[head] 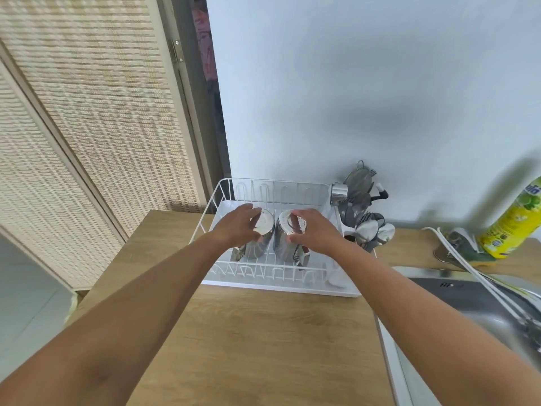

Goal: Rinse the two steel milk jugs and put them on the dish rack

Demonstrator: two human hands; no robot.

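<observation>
At the centre of the frame, two steel milk jugs stand upside down, side by side, in the white wire dish rack (210,213) on the wooden counter (263,332). The left hand (235,225) wraps its fingers around the left jug (260,237); the right hand (317,230) grips the right jug (285,241). A cutlery holder (366,230) sits at the rack's right, and the sink (480,306) lies at lower right.

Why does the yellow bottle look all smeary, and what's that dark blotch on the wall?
In the head view, the yellow bottle sits at the wide-angle edge, so it blurs and stretches; the blotch on the wall looks like a soft shadow; the two jugs show bright glare.
</observation>
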